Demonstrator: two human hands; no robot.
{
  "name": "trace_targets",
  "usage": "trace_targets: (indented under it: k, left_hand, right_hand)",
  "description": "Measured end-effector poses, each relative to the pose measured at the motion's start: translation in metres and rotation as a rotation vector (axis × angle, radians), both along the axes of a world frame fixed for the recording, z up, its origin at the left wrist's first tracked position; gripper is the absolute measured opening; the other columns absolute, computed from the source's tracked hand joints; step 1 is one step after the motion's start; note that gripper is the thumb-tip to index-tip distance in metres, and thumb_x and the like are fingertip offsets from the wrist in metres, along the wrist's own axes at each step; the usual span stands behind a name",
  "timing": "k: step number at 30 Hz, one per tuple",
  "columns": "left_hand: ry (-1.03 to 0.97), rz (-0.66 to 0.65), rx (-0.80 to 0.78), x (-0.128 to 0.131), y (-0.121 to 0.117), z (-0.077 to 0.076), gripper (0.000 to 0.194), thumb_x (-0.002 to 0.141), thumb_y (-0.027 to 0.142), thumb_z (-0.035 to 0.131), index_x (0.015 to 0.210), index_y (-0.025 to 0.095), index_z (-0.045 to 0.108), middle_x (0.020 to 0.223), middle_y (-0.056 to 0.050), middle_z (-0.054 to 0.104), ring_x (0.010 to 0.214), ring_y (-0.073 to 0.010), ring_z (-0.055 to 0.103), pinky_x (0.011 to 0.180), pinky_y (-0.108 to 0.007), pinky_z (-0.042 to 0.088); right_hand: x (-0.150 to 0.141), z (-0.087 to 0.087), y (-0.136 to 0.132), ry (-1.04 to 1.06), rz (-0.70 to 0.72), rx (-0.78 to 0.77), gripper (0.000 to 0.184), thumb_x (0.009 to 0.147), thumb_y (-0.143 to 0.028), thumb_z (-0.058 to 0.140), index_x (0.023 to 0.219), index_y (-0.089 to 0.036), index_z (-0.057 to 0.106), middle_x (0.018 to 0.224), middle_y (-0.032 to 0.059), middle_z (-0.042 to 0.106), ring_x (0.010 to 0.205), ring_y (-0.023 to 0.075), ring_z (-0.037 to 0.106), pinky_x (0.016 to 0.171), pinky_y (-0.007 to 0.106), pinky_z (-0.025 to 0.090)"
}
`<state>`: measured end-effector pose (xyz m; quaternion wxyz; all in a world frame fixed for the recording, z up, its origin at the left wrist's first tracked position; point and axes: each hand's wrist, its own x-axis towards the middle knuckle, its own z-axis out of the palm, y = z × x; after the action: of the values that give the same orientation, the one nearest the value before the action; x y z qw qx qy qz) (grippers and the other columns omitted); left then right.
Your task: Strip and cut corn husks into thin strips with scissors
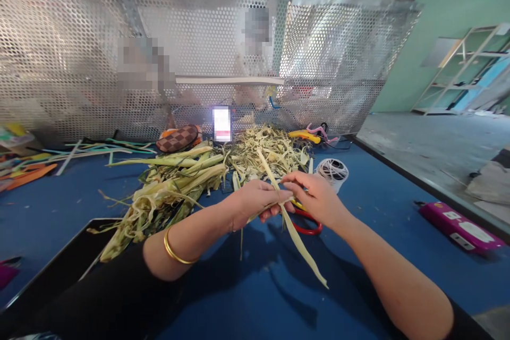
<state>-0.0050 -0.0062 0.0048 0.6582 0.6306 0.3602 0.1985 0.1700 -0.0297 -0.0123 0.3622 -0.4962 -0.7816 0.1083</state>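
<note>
Pale, dry strips of leaf, like corn husk, cross between my two hands over the blue table. My left hand [258, 199] is closed, pinching the strips between thumb and fingers. One long husk strip [300, 247] runs from above the hands down toward me, its lower end hanging free. Close beside it, my right hand [313, 196] has its fingers bent and pressed to the same strips near the crossing. Partly hidden under the hands are scissors with a red handle [308, 226].
A bundle of husks [171, 186] lies left, and a heap of scraps [271, 151] behind the hands. White cord [332, 170] sits right of them. A lit phone [222, 123] stands before a perforated metal screen [207, 26]. A purple case [460, 226] is far right, a black tray [56, 260] at left.
</note>
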Motion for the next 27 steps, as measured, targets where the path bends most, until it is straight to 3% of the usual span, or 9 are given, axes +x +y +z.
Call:
trace_targets:
  k: [4, 8, 11, 14, 18, 22, 27]
  left_hand:
    - [0.02, 0.017, -0.004, 0.001, 0.0, -0.002, 0.024, 0.067, 0.036, 0.07, 0.063, 0.012, 0.07, 0.043, 0.003, 0.05, 0.038, -0.0052, 0.039, 0.04, -0.02, 0.03]
    - [-0.062, 0.109, -0.096, 0.001, 0.002, -0.003, 0.026, 0.069, 0.036, 0.071, 0.066, 0.011, 0.069, 0.05, 0.0, 0.057, 0.043, -0.0071, 0.048, 0.047, -0.021, 0.039]
    - [-0.182, 0.173, -0.171, 0.002, 0.004, -0.004, 0.03, 0.066, 0.039, 0.074, 0.064, 0.01, 0.067, 0.058, -0.003, 0.062, 0.052, -0.0095, 0.055, 0.055, -0.023, 0.044]
    - [-0.286, 0.243, -0.205, 0.002, 0.006, -0.005, 0.023, 0.059, 0.029, 0.079, 0.066, 0.01, 0.068, 0.064, -0.003, 0.064, 0.059, -0.01, 0.056, 0.057, -0.022, 0.044]
    - [-0.326, 0.243, -0.224, 0.002, 0.007, -0.007, 0.022, 0.053, 0.013, 0.078, 0.074, 0.01, 0.071, 0.074, -0.006, 0.068, 0.067, -0.0111, 0.059, 0.06, -0.02, 0.043]
    - [-0.342, 0.284, -0.232, 0.003, 0.007, -0.008, 0.021, 0.057, 0.014, 0.078, 0.076, 0.009, 0.072, 0.078, -0.007, 0.069, 0.07, -0.012, 0.06, 0.064, -0.022, 0.045]
    - [-0.357, 0.337, -0.227, 0.004, 0.005, -0.006, 0.02, 0.06, 0.015, 0.078, 0.077, 0.009, 0.07, 0.073, -0.006, 0.068, 0.071, -0.0132, 0.061, 0.071, -0.025, 0.047]
  right_hand:
    - [-0.002, -0.007, 0.001, 0.029, -0.055, 0.029, 0.015, 0.089, -0.029, 0.05, 0.093, -0.019, 0.059, 0.058, -0.0032, 0.057, 0.052, 0.0138, 0.051, 0.052, 0.025, 0.037]
    - [-0.002, -0.001, -0.006, -0.028, -0.097, 0.445, 0.011, 0.088, -0.025, 0.053, 0.092, -0.02, 0.062, 0.079, 0.0041, 0.065, 0.074, 0.0187, 0.06, 0.07, 0.033, 0.043]
    - [-0.007, 0.006, -0.016, -0.229, 0.05, 0.694, 0.012, 0.087, -0.019, 0.055, 0.092, -0.019, 0.066, 0.078, 0.0038, 0.064, 0.074, 0.017, 0.056, 0.075, 0.034, 0.041]
    - [-0.015, 0.007, -0.022, -0.536, 0.164, 0.682, 0.022, 0.09, -0.015, 0.047, 0.101, -0.017, 0.066, 0.077, 0.0045, 0.063, 0.073, 0.0167, 0.054, 0.075, 0.034, 0.038]
    - [-0.021, 0.001, -0.019, -0.777, 0.141, 0.696, 0.027, 0.092, -0.012, 0.04, 0.091, -0.016, 0.067, 0.076, 0.0053, 0.062, 0.071, 0.0173, 0.051, 0.076, 0.035, 0.037]
    - [-0.019, -0.002, -0.017, -0.797, 0.116, 0.744, 0.027, 0.092, -0.012, 0.04, 0.086, -0.014, 0.067, 0.078, 0.006, 0.064, 0.072, 0.0175, 0.052, 0.08, 0.036, 0.039]
    - [-0.018, -0.003, -0.021, -0.659, 0.146, 0.804, 0.031, 0.092, -0.01, 0.037, 0.087, -0.012, 0.067, 0.081, 0.0083, 0.067, 0.077, 0.0185, 0.055, 0.081, 0.036, 0.041]
